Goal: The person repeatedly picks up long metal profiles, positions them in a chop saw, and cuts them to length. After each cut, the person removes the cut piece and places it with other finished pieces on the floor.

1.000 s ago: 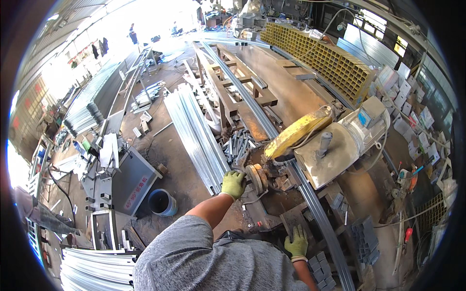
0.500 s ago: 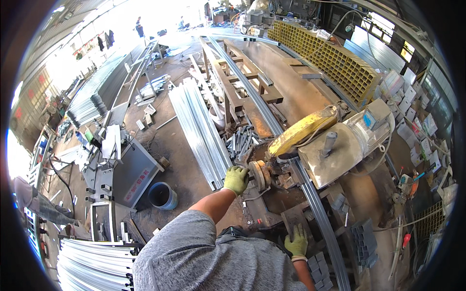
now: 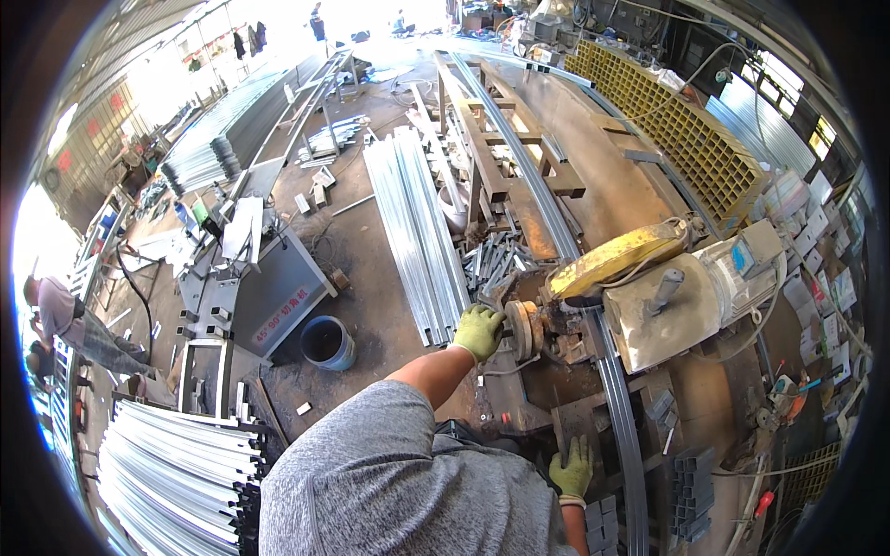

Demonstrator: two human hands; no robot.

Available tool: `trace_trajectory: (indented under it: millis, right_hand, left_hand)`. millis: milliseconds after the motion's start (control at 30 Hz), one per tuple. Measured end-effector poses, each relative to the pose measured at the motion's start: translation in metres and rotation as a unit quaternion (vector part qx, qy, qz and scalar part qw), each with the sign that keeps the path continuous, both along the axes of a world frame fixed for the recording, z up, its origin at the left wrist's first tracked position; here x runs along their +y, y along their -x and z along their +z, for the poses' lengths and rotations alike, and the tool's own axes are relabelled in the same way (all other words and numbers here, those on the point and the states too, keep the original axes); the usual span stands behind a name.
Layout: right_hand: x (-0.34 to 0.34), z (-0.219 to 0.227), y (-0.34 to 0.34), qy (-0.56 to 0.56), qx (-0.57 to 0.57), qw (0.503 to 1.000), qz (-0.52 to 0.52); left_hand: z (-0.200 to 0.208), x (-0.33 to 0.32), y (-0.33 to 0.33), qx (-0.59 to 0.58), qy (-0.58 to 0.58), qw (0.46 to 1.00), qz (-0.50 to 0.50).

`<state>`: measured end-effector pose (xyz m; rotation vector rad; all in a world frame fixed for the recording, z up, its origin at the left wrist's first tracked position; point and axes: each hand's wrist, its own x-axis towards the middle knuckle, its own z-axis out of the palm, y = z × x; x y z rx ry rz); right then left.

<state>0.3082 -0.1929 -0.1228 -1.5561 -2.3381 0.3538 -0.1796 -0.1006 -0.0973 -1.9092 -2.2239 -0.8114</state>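
In a yellow-green work glove, my left hand is closed at the near end of the clamp screw, beside a round orange-and-rusty clamp wheel; the glove hides most of the handle. My right hand, gloved too, has its fingers stretched out. It lies near a dark metal frame, left of the long grey metal tubes. These tubes run side by side beneath a cut-off saw with a yellow blade guard and a dusty motor.
Silver tubes lie left of the saw, with short offcuts beside them. A blue bucket and a grey machine stand further left. Cut tube pieces are stacked at right. Another person bends at far left.
The view has swung left, so the scene sits further right. Both hands keep nearly the same places at the saw. The person at far left now shows more fully.
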Motion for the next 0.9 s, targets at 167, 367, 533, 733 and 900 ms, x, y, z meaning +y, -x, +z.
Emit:
trace_trajectory:
  millis: [167, 367, 533, 733, 900]
  right_hand:
    - [-0.0002, 0.0004, -0.0011, -0.036, 0.025, 0.999, 0.024]
    - [0.0009, 0.0005, -0.0024, -0.038, 0.023, 0.999, 0.029]
    - [0.0004, 0.0006, -0.0022, -0.027, 0.029, 0.999, 0.020]
    - [0.0006, -0.0005, -0.0039, -0.031, 0.033, 0.999, 0.023]
    - [0.0021, -0.0024, -0.0044, -0.002, 0.023, 1.000, 0.004]
  left_hand:
    - [0.0006, -0.0003, -0.0005, 0.001, -0.011, 1.000, -0.001]
    - [-0.0020, 0.0007, -0.0010, 0.001, 0.000, 1.000, 0.001]
    - [-0.0025, 0.0013, -0.0013, 0.002, 0.019, 1.000, 0.006]
    - [-0.0016, 0.0007, -0.0024, -0.001, 0.000, 1.000, 0.006]
    - [-0.0025, 0.0016, -0.0025, 0.002, -0.005, 1.000, 0.004]
